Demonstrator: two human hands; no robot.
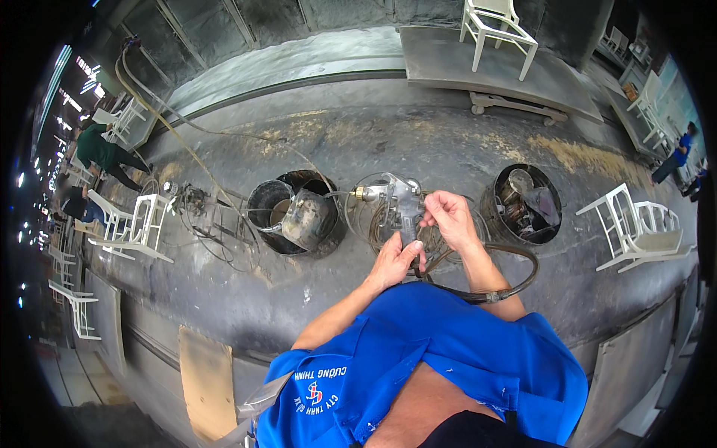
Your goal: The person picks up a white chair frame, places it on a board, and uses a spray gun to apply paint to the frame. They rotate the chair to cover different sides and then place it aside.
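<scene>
A grey metal spray gun [407,205] is held in front of my body, its brass-coloured nozzle end pointing left. My left hand [393,261] is closed round the lower part of its handle. At the gun's rear, my right hand [449,218] has its fingers bent together against the body; the exact part under the fingertips is hidden. A dark hose [523,278] loops past my right wrist. Below the gun, coiled hoses lie on the floor, partly covered by my hands.
Left of the gun stands a dark drum [328,237] with stained buckets inside; another drum [539,237] holds scraps at right. Pump equipment [196,203] trails hoses at left. White chairs [635,235] stand on both sides. A low wheeled platform [448,63] carries a chair. Other people work far left and right.
</scene>
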